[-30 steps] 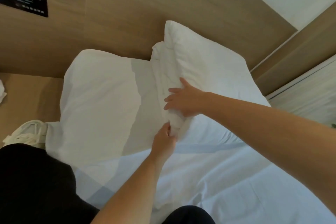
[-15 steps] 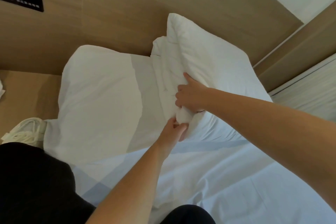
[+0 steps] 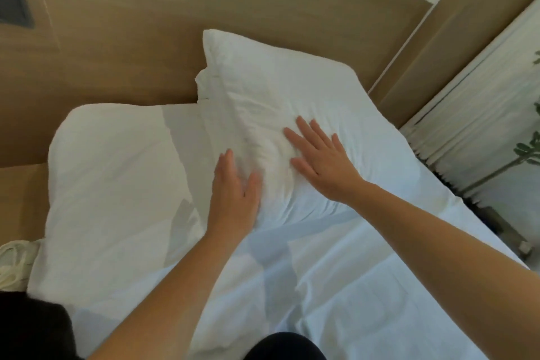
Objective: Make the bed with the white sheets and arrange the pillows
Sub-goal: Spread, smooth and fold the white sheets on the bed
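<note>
Two white pillows lie side by side at the head of the bed against the wooden headboard. The right pillow (image 3: 315, 102) is wrinkled along its left end. My right hand (image 3: 321, 161) lies flat on it, fingers spread, palm down. My left hand (image 3: 235, 196) presses flat against that pillow's lower left end, fingers together. The left pillow (image 3: 117, 184) lies smooth beside it, untouched. A white sheet (image 3: 365, 286) covers the mattress below the pillows, with soft creases.
The wooden headboard (image 3: 204, 9) runs behind the pillows, with a dark panel (image 3: 11, 6) at the far left. White curtains (image 3: 482, 102) and a green plant (image 3: 526, 152) stand to the right of the bed. A cream rope-like bundle (image 3: 14, 263) sits at the left edge.
Both hands let go of the bunched pillowcase end and now rest open and flat on the right pillow. The pillow has settled lower against the headboard.
</note>
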